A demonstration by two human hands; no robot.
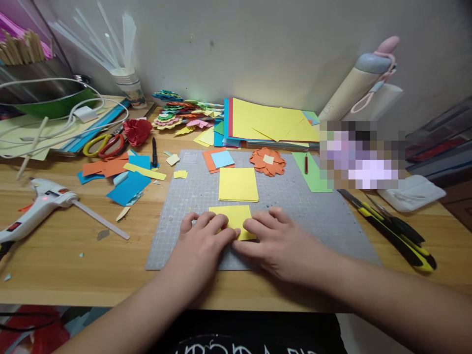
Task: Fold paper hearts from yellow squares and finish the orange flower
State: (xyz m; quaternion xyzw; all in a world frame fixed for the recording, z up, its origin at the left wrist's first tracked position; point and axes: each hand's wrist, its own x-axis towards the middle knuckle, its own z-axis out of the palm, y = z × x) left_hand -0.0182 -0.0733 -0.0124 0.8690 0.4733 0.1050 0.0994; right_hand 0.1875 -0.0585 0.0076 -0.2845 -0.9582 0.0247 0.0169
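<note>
A yellow sheet of paper (pixel 236 216) lies on the grey cutting mat (pixel 317 231) near its front edge. My left hand (pixel 204 236) grips its left part, fingers curled, with the thumb at the near edge. On the right side, my right hand (pixel 275 241) pinches the near right corner, and the two thumbs almost meet. The paper looks wider than deep; whether it is folded I cannot tell, as my fingers cover part of it. Just beyond lies a small stack of yellow squares (pixel 238 184). Behind that are an orange paper flower (pixel 268 161) and a light blue square (pixel 222 159) on orange paper.
At left lie a glue gun (pixel 51 196), scissors (pixel 106 145) and blue paper scraps (pixel 129 189). Yellow sheets (pixel 273 118) and layered paper flowers (pixel 184 113) sit against the wall. A yellow-black utility knife (pixel 391 233) rests at the mat's right edge.
</note>
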